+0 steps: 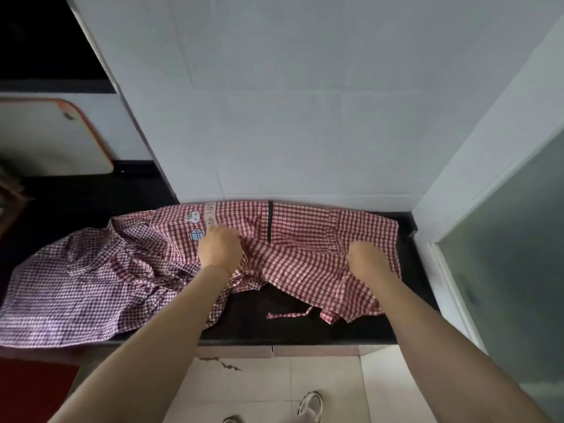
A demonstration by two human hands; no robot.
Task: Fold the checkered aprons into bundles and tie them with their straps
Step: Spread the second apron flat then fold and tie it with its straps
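A red-and-white checkered apron lies spread on the black counter against the wall, with a cartoon patch and a black strip near its far edge. My left hand grips a fold of it near the middle. My right hand grips the cloth at its right part, fingers curled into the fabric. One loose strap trails on the counter toward the front edge. A second apron, in purple-and-white check, lies crumpled to the left, partly under the red one.
A white wall stands right behind the counter, and a frosted glass door closes off the right side. A white board with an orange rim leans at the far left. Below are floor tiles and a sandal.
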